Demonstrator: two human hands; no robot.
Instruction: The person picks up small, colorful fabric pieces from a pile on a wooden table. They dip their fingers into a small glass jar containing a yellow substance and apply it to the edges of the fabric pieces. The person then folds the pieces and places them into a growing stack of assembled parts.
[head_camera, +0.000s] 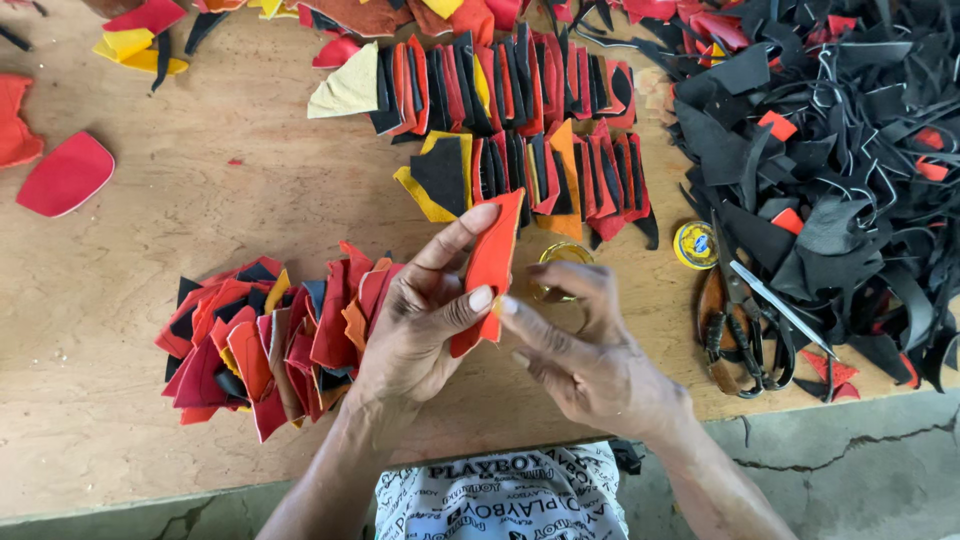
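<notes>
An orange piece (490, 265) is pinched by the left hand (420, 320); the right hand (585, 350) touches its edge, fingers loosely together. A slackened grip could drop it onto the near stack (270, 345).

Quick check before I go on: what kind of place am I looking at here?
Probably a small leather or shoe-part workshop: a plywood bench covered with cut red, orange and black pieces, a heap of black offcuts, and scissors beside it.

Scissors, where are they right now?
In the head view the scissors lie on the wooden table, to the right of the right hand, beside the black scrap heap and below a small round tin.
</notes>
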